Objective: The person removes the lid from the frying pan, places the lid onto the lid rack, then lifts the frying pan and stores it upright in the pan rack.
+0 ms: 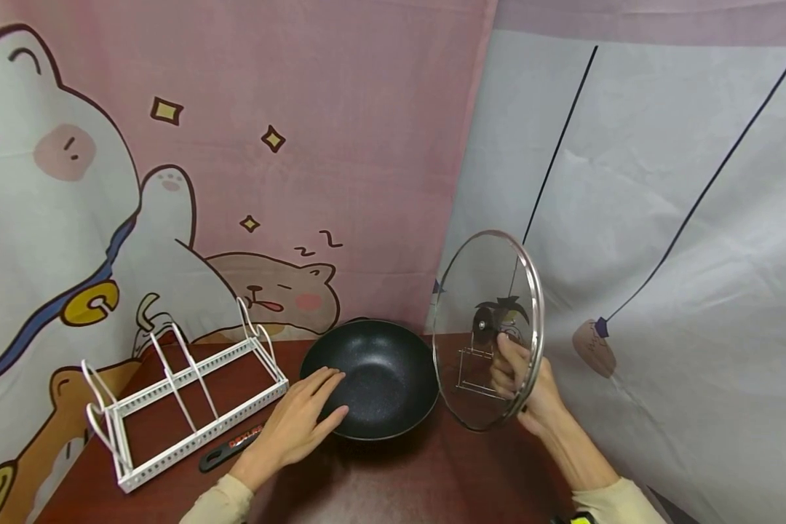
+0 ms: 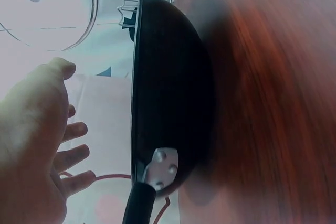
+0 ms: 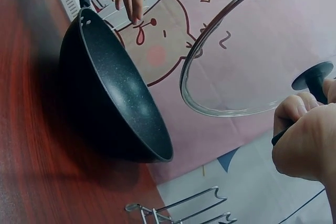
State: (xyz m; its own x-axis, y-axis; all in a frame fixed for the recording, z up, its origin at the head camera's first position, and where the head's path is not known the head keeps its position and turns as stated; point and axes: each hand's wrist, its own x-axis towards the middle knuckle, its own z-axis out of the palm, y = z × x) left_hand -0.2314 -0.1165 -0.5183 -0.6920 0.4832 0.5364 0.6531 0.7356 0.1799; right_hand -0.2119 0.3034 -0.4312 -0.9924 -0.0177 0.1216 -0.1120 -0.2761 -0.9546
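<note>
Glass lid (image 1: pixel 482 324) stands edge-up in the air, its knob clamped in the curled fingers of the right hand (image 1: pixel 530 386). Left hand (image 1: pixel 301 422), fingers loosely spread, hovers by the near-left rim of the wok (image 1: pixel 376 378). Air separates lid and wok, which sits toward the back edge of the tabletop (image 1: pixel 445 480); white rack (image 1: pixel 203 436) fills the left side.

On the tabletop (image 1: pixel 445 484), the pan (image 1: pixel 376 386) sits between the left rack (image 1: pixel 203 437) and the right rack (image 3: pixel 184 201), all 3 before the cloth (image 1: pixel 354 94). The pan's handle (image 1: pixel 223 453) lies before the left rack; the lid (image 1: pixel 485 325) is before the right rack.
</note>
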